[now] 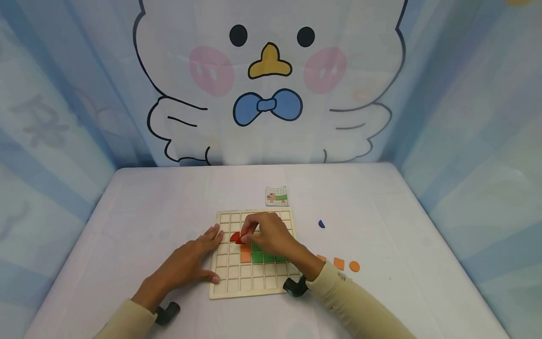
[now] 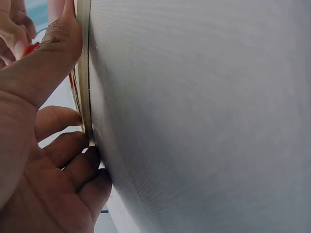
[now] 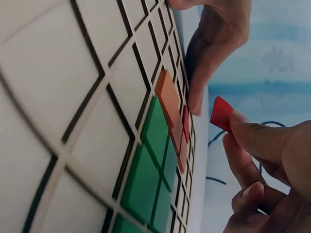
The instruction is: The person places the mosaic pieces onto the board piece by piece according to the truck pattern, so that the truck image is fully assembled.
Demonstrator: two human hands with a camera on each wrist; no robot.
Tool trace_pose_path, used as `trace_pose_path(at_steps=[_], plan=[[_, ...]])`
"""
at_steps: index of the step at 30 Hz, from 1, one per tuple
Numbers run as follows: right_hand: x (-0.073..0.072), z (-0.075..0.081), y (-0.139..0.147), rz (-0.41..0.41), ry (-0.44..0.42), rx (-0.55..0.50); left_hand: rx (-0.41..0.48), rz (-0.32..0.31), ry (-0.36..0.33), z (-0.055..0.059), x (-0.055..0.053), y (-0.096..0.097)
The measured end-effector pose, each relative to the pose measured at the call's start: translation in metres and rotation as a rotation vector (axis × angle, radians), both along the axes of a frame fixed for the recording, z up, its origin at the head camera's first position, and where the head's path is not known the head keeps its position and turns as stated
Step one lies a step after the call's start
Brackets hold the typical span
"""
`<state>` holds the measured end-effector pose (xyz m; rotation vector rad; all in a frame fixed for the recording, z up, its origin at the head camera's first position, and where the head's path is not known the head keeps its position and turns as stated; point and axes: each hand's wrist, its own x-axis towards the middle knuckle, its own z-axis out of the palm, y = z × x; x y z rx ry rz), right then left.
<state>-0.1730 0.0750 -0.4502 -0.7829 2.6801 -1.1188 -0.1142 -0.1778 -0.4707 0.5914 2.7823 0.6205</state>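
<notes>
A wooden grid board [image 1: 254, 285] lies on the table, bearing green square tiles [image 1: 257, 257], orange tiles [image 1: 245, 257] and a red tile [image 1: 234, 236]. Over its upper left part, my right hand [image 1: 271, 231] pinches a red tile with curved edge [image 3: 222, 114] between thumb and finger. That tile is held just off the board in the right wrist view. My left hand [image 1: 192, 259] rests at the board's left edge, fingers extended and spread, thumb and fingertips touching the rim. In the left wrist view the board's side edge [image 2: 84, 63] runs along those fingertips.
Behind the board lies a small pattern card [image 1: 277, 197]. To the right are a dark blue half-round tile [image 1: 322, 224], an orange square [image 1: 338, 263], an orange disc [image 1: 354, 266] and another orange tile [image 1: 322, 257] partly behind the right forearm. Printed curtains surround the table.
</notes>
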Motion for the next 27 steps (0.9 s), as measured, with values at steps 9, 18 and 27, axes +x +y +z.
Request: trace_pose_path(at_steps=[9, 18, 27], plan=[[0.000, -0.010, -0.033, 0.003, -0.068, 0.062, 0.015, 0.009, 0.001, -0.002, 0.002, -0.003], [-0.001, -0.019, -0.050, -0.026, -0.036, 0.096, 0.020, -0.014, 0.026, -0.003, 0.001, -0.005], [-0.001, -0.018, -0.059, -0.015, -0.006, 0.194, 0.028, -0.019, 0.026, -0.002, 0.001, -0.005]])
